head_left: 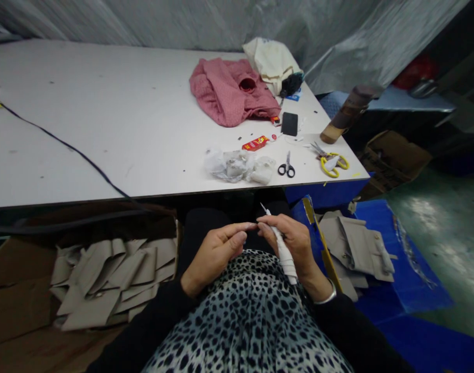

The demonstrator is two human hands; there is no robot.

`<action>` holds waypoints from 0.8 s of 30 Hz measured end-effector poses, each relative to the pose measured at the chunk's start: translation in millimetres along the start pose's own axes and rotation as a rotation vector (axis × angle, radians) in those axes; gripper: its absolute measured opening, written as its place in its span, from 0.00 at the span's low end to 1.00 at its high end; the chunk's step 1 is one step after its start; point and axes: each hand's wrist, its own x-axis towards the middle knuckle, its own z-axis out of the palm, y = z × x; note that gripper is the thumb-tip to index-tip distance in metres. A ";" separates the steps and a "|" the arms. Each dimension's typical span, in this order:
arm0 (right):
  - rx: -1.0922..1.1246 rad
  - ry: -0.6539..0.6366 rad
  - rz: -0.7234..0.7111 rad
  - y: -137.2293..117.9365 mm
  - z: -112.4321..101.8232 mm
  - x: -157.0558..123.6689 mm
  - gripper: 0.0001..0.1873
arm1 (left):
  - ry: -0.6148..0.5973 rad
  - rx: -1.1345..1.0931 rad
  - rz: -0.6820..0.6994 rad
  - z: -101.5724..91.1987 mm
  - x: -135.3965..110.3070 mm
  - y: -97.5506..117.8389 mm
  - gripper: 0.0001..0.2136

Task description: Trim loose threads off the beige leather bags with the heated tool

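My right hand [293, 241] is closed round a slim pointed tool [285, 254] whose handle is wrapped in white strip. Its thin tip sticks out past my fingers, pointing up and away from me. My left hand [221, 249] is closed, thumb against the fingers, with its fingertips meeting those of my right hand over my lap. Whatever lies between the fingertips is too small to make out. To my left, a cardboard box [19, 300] holds many folded beige fabric pieces [112, 274]. On my right, stitched beige pieces [357, 243] with metal buttons lie in a blue box [388, 295].
The white table [105, 129] ahead bears black scissors [287, 167], yellow-handled scissors [332, 163], a clear plastic bag [237, 166], a red packet [254, 143], a pink garment [225, 93], a cream bag [272, 62] and a brown bottle [344, 116]. A black cord [73, 150] crosses its left side.
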 end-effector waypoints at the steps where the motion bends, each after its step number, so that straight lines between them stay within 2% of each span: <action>1: 0.005 -0.001 -0.001 -0.6 0.7 0.1 0.05 | 0.017 -0.017 -0.018 0.7 0.5 0.2 0.26; 7: -0.088 -0.078 -0.092 -6.1 1.6 4.4 0.04 | 0.110 0.153 -0.020 3.0 0.5 2.5 0.19; 15: -0.392 -0.215 -0.310 -5.3 -2.3 9.9 0.07 | 0.106 0.496 0.237 2.1 -0.9 -3.1 0.16; 18: -0.464 -0.228 -0.376 -4.5 -3.2 10.8 0.07 | 0.111 0.653 0.312 2.8 -1.6 -5.2 0.15; 21: -0.437 -0.223 -0.373 -3.0 -4.6 10.1 0.05 | 0.108 0.863 0.387 3.4 -3.7 -5.4 0.15; 24: -0.350 -0.216 -0.345 1.3 -4.3 9.8 0.04 | 0.075 0.944 0.421 2.5 -5.2 -6.0 0.16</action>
